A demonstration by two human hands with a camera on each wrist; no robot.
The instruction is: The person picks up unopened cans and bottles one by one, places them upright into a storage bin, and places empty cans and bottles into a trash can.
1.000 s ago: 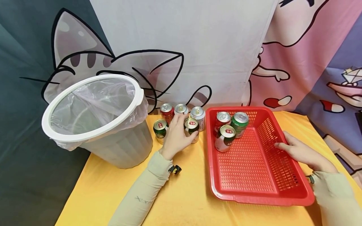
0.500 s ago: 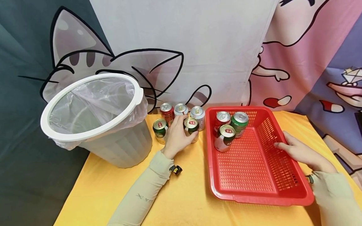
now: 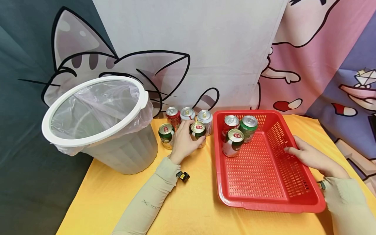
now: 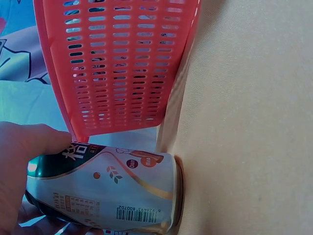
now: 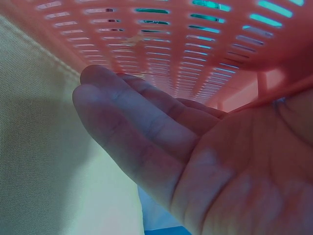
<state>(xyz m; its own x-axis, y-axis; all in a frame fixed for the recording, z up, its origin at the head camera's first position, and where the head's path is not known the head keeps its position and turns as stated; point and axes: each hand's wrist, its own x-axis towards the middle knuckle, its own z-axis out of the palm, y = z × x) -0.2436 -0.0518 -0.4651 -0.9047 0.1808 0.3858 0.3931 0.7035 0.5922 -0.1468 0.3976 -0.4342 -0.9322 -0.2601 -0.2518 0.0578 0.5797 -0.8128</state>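
My left hand (image 3: 184, 141) has its thumb and fingers round a green-and-white drink can (image 3: 198, 128) that stands upright on the yellow cloth, left of the red basket (image 3: 255, 204). The left wrist view shows the can's barcode side (image 4: 132, 191), with the thumb on its upper part. At the basket's right rim, my right hand (image 3: 314, 159) holds on, its thumb over the inside wall. Seen from the right wrist, the fingers (image 5: 142, 122) stretch along the outside of the slotted wall. Inside the basket's back left corner stand a red can (image 3: 231, 121), a green can (image 3: 249, 127) and a green-and-white can (image 3: 233, 145).
Around the left hand are a green-and-gold can (image 3: 166, 135), a red can (image 3: 173, 117) and two silvery cans, one (image 3: 188, 113) partly behind the fingers and one (image 3: 205, 120) near the basket. A lined white bin (image 3: 126, 156) stands on the left. A printed curtain (image 3: 229, 49) hangs behind.
Hands, cans and basket keep nearly the same places throughout. The head view has shifted only slightly.
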